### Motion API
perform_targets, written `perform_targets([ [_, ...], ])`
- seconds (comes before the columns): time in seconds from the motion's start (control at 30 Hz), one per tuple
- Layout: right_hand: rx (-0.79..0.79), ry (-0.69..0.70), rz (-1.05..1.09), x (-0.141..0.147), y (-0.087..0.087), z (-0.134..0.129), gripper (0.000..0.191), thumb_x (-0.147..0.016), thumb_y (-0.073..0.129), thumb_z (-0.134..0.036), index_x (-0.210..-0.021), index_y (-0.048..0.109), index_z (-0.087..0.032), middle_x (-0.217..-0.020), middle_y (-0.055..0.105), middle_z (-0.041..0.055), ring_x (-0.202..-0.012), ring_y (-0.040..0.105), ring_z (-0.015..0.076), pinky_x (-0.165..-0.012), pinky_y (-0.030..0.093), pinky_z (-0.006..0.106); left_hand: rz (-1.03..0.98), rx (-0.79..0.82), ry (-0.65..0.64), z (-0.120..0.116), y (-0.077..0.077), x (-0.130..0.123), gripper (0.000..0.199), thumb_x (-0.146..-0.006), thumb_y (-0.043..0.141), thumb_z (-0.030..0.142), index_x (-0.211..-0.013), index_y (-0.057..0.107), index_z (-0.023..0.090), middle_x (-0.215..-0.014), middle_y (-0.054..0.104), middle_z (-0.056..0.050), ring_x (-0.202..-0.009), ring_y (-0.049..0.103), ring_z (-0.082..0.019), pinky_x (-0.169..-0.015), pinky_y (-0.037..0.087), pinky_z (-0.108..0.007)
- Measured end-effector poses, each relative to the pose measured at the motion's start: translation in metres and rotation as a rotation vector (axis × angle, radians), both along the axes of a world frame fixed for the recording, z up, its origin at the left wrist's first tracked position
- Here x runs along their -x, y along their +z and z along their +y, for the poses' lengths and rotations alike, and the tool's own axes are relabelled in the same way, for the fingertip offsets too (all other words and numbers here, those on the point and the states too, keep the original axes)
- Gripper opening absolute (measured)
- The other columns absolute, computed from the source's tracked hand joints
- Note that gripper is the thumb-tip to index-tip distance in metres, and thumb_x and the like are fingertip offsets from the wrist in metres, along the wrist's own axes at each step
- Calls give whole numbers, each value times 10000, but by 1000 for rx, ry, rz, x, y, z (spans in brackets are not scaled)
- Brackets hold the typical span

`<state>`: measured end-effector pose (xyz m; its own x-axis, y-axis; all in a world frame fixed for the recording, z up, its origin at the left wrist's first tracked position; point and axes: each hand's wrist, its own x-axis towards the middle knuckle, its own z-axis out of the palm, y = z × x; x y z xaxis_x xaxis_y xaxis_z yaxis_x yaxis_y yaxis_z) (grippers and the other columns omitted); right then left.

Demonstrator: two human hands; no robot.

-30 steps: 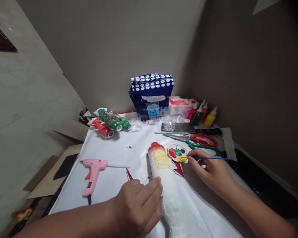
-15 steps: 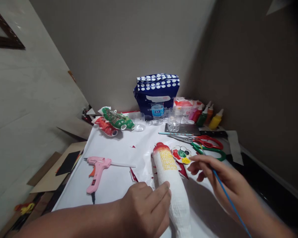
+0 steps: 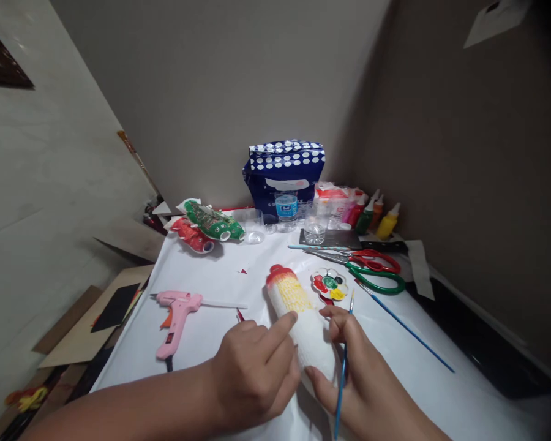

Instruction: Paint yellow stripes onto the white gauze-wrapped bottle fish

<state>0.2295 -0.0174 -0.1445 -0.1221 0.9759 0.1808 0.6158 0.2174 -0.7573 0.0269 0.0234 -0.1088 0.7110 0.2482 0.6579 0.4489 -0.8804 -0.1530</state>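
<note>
Partly, my left hand (image 3: 259,367) hides the wrapped bottle (image 3: 303,318) beneath its loosely curled fingers; I can't make out its grip. My right hand (image 3: 353,367), half open, touches the bottle's other side, a blue brush (image 3: 342,380) against its fingers, the palm's hold unclear.

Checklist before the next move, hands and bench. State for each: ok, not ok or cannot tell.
1. Left hand on the form: ok.
2. Right hand has a brush: ok, bristles up.
3. Yellow paint on the palette: ok, beside red, green and black.
4. Spare brush apart from the green scissors: not ok, its bristle end overlaps the handle in this view.
5. Glue gun unplugged: cannot tell, cord runs out of sight.
6. Paint on form dry: cannot tell.
</note>
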Motion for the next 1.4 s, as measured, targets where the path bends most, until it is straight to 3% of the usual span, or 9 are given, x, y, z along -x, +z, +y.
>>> perform_targets([
  [0.17,-120,-84,94,0,-9,-1,351,-789,608,-254,-990,322,-276,-1289,544,145,-1220,608,314,-931,538,491,-123,122,142,4,18,6,207,-891,548,117,-690,562,167,-711,661,-66,-516,552,-169,-463,393,-315],
  [0.33,-363,-147,160,1,8,-1,373,-791,654,-253,-995,343,-280,-1316,523,159,-1237,592,313,-750,599,360,-139,863,206,10,23,8,139,-806,679,291,-811,604,173,-709,586,8,-506,514,-124,-468,414,-241],
  [0.47,-464,-53,119,7,15,0,396,-787,672,-230,-1001,343,-278,-1283,542,169,-1301,550,333,-773,605,355,-273,1428,-92,22,13,1,460,-813,680,333,-1237,608,168,-1013,717,-77,-780,675,-200,-676,553,-311],
  [0.63,-342,106,90,8,16,2,438,-792,708,-251,-1078,378,-283,-1352,550,164,-1197,634,305,-645,596,282,-684,1873,-355,32,5,-4,448,-757,780,341,-1132,672,121,-1011,755,-126,-885,728,-252,-768,563,-324],
  [0.8,-258,96,84,-31,40,28,167,-985,477,-288,-1142,532,-277,-1090,698,75,-834,698,197,-683,565,302,-886,2053,-233,39,-6,-1,500,-674,842,301,-1107,700,96,-969,771,-147,-877,742,-266,-809,579,-350],
  [0.9,-180,-34,211,-61,44,52,372,-1035,354,-492,-1136,619,-251,-920,684,64,-740,644,195,-613,524,301,-927,2080,-278,45,-17,1,478,-671,824,300,-1091,710,103,-947,776,-146,-860,749,-282,-807,591,-389],
  [1.0,-59,-136,368,-79,34,72,547,-1020,317,-595,-1041,703,-208,-786,637,54,-651,576,178,-550,472,291,-948,2112,-315,49,-23,0,443,-654,822,312,-1039,737,112,-908,784,-132,-807,754,-292,-801,595,-420],
  [1.17,71,-207,360,-84,11,85,328,-923,591,-524,-956,698,-216,-749,688,32,-631,603,172,-544,487,264,-1016,2211,-197,47,-21,-4,477,-552,833,242,-1005,755,116,-911,790,-124,-810,747,-305,-812,581,-428],
  [1.4,-70,-220,75,-89,4,85,301,-924,580,-459,-756,677,-229,-628,685,2,-540,613,161,-560,475,257,-1022,2247,-76,46,-20,-8,564,-492,801,218,-1041,751,99,-916,790,-143,-845,742,-323,-743,569,-383],
])
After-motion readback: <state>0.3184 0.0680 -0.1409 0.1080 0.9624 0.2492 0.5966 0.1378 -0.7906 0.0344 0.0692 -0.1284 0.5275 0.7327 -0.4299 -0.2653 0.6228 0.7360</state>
